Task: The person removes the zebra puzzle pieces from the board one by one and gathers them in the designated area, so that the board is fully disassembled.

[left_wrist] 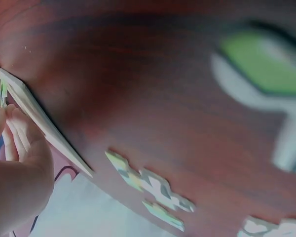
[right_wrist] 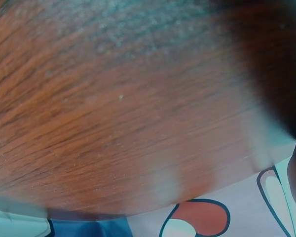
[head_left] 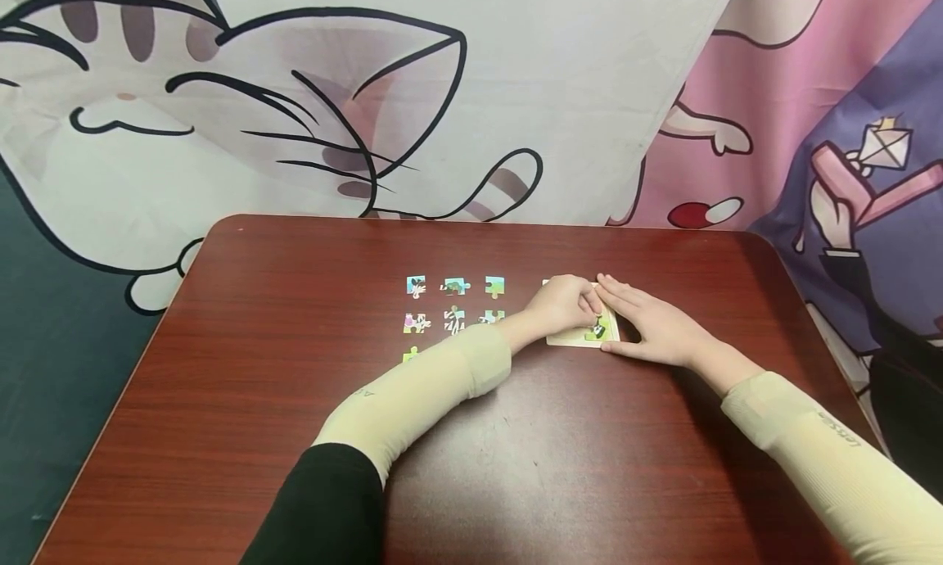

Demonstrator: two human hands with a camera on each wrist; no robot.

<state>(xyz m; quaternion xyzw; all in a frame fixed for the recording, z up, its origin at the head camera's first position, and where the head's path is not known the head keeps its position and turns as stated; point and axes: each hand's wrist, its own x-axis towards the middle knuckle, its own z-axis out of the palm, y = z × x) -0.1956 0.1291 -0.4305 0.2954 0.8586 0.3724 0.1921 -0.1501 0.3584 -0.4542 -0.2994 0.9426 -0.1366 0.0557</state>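
Note:
A shallow puzzle tray (head_left: 570,338) with a pale rim lies on the table, right of its middle. Over it, my left hand (head_left: 561,305) pinches a green jigsaw piece (left_wrist: 3,94) upright between thumb and fingers. Part of the tray's inside is hidden under that hand. My right hand (head_left: 656,323) touches the tray's right side, its fingers straight at the far corner and its thumb at the near corner. Left of the tray, loose jigsaw pieces (head_left: 494,286) lie apart in rows. My left forearm passes in front of the nearest row and partly hides it.
The brown wooden table (head_left: 295,270) has rounded far corners. Behind its far edge hangs a white cloth (head_left: 589,82) with a cartoon cat, beside a pink and purple printed cloth (head_left: 759,82). The right wrist view shows mostly the tabletop (right_wrist: 113,123).

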